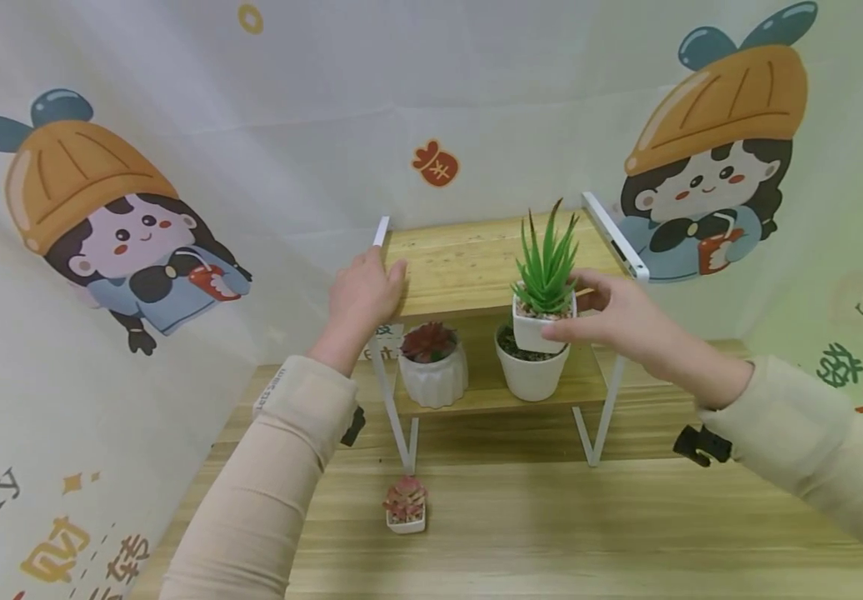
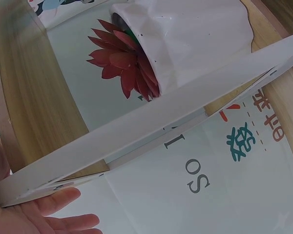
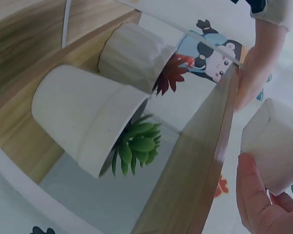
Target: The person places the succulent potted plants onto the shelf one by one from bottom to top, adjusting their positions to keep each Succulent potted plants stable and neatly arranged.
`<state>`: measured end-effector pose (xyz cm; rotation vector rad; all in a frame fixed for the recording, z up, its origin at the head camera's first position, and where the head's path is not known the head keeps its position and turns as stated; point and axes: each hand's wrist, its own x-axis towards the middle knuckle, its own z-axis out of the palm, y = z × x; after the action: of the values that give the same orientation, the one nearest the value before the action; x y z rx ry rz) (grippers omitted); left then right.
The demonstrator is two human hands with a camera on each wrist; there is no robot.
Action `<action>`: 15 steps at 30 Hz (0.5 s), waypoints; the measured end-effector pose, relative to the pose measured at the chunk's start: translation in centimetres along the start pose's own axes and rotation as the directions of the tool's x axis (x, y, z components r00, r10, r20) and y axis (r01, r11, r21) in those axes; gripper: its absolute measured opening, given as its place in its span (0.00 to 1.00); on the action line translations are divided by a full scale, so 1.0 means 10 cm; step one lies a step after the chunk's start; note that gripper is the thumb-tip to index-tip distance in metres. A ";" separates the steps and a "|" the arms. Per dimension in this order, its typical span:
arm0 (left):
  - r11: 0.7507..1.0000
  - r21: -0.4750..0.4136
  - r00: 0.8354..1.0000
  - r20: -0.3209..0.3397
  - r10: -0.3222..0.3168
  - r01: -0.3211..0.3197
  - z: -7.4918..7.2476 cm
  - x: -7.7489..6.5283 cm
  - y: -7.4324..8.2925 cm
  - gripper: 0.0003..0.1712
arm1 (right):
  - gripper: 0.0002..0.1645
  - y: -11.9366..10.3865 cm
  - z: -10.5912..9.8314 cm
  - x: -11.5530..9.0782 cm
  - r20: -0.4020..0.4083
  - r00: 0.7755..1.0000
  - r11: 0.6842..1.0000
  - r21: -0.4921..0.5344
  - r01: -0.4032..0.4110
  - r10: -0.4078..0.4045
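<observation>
My right hand (image 1: 619,321) pinches a small square white pot (image 3: 276,146) holding a green spiky succulent (image 1: 546,267), with the thumb on its front side. It hangs close to the upper board's front edge, over the round pot below in the head view. My left hand (image 1: 362,292) grips the left end of the two-tier wooden shelf (image 1: 461,258), thumb over the board and fingers outside the white metal frame (image 2: 151,119). On the lower tier stand a ribbed white pot (image 1: 435,379) with a red succulent (image 2: 122,61) and a round white pot (image 3: 83,114) with a green succulent (image 3: 136,146).
A small square pot with a pink succulent (image 1: 406,504) stands on the wooden table (image 1: 551,533), in front of the shelf's left leg. A white printed cloth (image 1: 311,167) hangs behind and beside the shelf.
</observation>
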<state>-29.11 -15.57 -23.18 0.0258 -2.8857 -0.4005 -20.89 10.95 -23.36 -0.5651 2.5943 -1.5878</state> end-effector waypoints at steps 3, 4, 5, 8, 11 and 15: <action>1.000 -0.010 1.000 -0.007 -0.002 0.002 0.00 0.01 0.00 0.32 | 0.32 -0.04 -0.04 0.05 -0.036 0.999 1.000 -0.009 0.006 -0.006; 1.000 -0.012 1.000 -0.009 -0.004 0.004 0.00 0.01 0.00 0.32 | 0.32 -0.06 -0.06 0.07 -0.048 0.999 1.000 -0.018 0.009 -0.010; 1.000 -0.015 1.000 -0.010 -0.005 0.005 0.01 0.01 -0.01 0.32 | 0.31 -0.08 -0.07 0.09 -0.059 0.998 1.000 -0.019 0.007 -0.008; 1.000 -0.015 1.000 -0.012 -0.005 0.005 0.01 0.02 -0.01 0.32 | 0.33 -0.14 -0.12 0.14 -0.089 0.996 0.999 -0.031 -0.007 0.004; 1.000 -0.010 1.000 -0.010 -0.001 0.001 0.01 0.02 -0.01 0.32 | 0.36 -0.17 -0.17 0.19 -0.100 0.995 0.999 -0.033 -0.030 0.027; 1.000 -0.002 1.000 -0.009 0.004 -0.004 0.01 0.02 -0.01 0.32 | 0.42 -0.17 -0.22 0.26 -0.110 0.993 0.998 -0.042 -0.055 0.050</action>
<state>-29.35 -15.61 -23.21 0.0210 -2.8762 -0.4010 -23.38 11.26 -20.48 -0.4202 2.7045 -1.5913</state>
